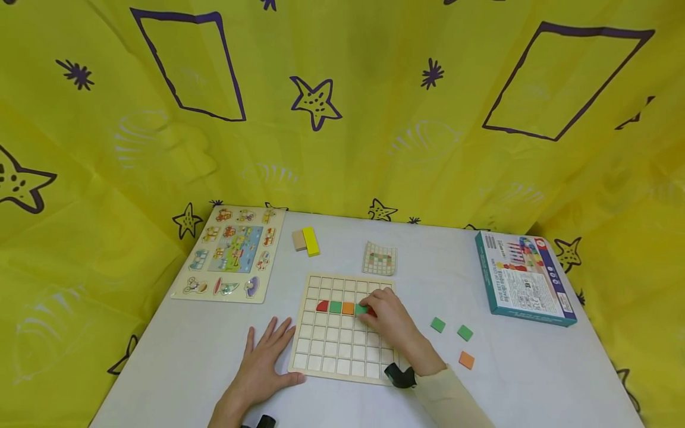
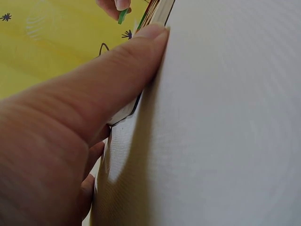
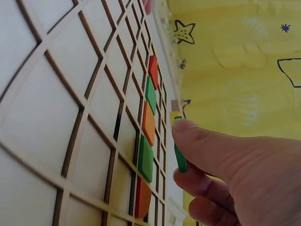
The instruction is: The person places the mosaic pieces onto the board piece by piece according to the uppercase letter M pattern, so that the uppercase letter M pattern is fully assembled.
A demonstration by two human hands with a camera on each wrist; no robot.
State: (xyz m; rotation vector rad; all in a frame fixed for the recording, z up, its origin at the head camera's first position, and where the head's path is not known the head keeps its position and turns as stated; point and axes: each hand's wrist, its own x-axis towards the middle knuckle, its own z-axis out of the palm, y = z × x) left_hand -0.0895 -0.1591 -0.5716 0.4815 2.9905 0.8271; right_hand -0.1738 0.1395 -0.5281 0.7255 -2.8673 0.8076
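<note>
My right hand (image 1: 393,321) is over the wooden grid board (image 1: 332,349), pinching a thin green square tile (image 3: 180,157) between thumb and fingers. That tile is held off the board. A row of pieces lies in the grid: a red rounded piece (image 3: 153,70), a green square (image 3: 150,95), an orange square (image 3: 148,125), another green square (image 3: 146,159) and a second red piece (image 3: 143,197). From the head, my fingers partly cover the row's right end. My left hand (image 1: 262,362) rests with fingers spread by the board's left edge, its thumb at the near left corner.
Right of the board lie two green tiles (image 1: 437,324) and an orange tile (image 1: 467,359). A pattern card (image 1: 380,258) sits behind it, near a yellow block (image 1: 311,242) and a tan block (image 1: 298,240). A picture puzzle (image 1: 182,290) stands left, a boxed game (image 1: 527,279) right.
</note>
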